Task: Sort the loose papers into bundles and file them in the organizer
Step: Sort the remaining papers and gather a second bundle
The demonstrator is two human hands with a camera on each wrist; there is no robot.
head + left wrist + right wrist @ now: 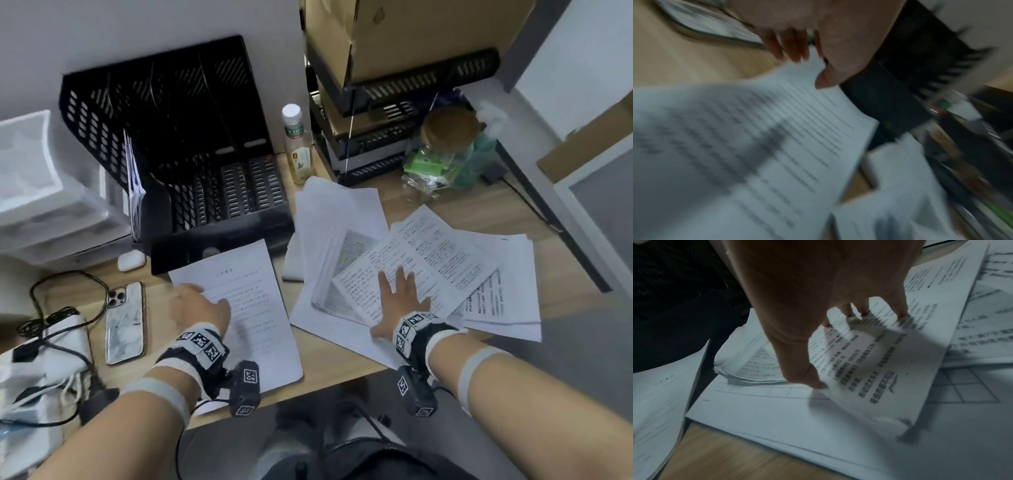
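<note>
Left hand [200, 305] is apparently pinching the printed sheet's [253, 301] far corner, just short of the black mesh organizer [205, 154]. Right hand [399, 301] is pressing splayed fingers [385, 279] on the loose paper pile [445, 246], which is reaching the surface's [322, 363] near edge.

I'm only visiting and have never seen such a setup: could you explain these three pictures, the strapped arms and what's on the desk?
No robot here: a person wears cameras. The wide picture comes from the head; the other two look along each hand from the wrists. On the desk are a black organizer, a bottle and a phone. The left hand touches the corner of one printed sheet; blur hides whether it pinches it. The right hand presses spread fingers on the top page of the loose pile.
</note>
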